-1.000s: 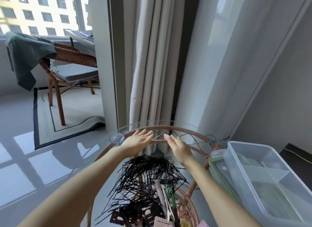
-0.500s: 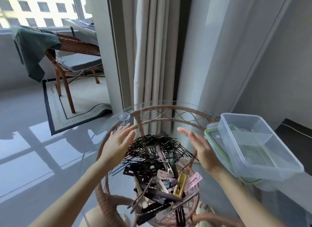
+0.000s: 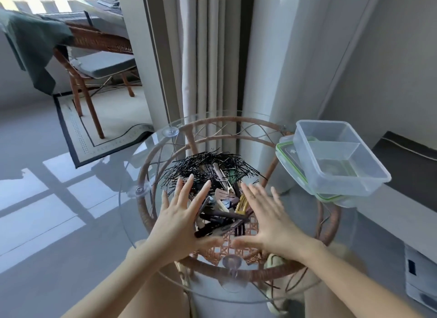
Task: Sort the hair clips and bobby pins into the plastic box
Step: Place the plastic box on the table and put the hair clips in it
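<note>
Both hands, left and right, spread flat and empty, flank the mixed hair clips before the black bobby pins; the clear plastic box overhangs the round glass table's right edge.

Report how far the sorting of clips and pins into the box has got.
Nothing sorted yet: the plastic box looks empty, sitting on its green-rimmed lid at the table's right edge. In hand: nothing; the left hand and right hand are spread open beside the pile. Left: all the bobby pins and hair clips, one mixed heap on the glass table.
</note>
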A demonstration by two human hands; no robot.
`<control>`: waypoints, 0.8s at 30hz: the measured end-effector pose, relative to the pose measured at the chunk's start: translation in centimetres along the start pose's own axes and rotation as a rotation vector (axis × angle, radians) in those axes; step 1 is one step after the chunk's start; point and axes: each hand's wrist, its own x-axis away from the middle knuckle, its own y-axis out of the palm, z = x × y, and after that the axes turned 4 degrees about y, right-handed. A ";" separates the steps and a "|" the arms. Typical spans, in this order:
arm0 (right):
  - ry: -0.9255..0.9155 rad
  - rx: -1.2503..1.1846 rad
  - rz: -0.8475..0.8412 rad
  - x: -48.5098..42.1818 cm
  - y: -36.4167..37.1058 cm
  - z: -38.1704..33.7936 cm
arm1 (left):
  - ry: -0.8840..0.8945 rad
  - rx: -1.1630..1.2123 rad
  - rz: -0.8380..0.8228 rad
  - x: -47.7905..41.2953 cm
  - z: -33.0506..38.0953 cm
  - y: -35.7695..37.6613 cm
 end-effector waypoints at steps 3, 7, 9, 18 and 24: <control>0.008 0.032 0.073 -1.5 0.3 -0.6 | -0.036 0.002 0.062 -1.3 0.6 0.4; 0.021 0.055 0.286 -3.0 0.1 -1.7 | -0.139 0.093 0.147 -2.7 1.5 -0.1; 0.040 0.051 0.253 -3.1 -0.5 -2.0 | -0.204 0.192 0.184 -3.4 1.9 -0.9; 0.077 0.011 0.551 2.8 -9.0 3.0 | 0.004 0.180 0.258 -2.8 4.3 -2.9; 0.408 0.173 0.427 2.7 -9.0 6.4 | 0.232 -0.192 0.088 -2.9 7.0 0.1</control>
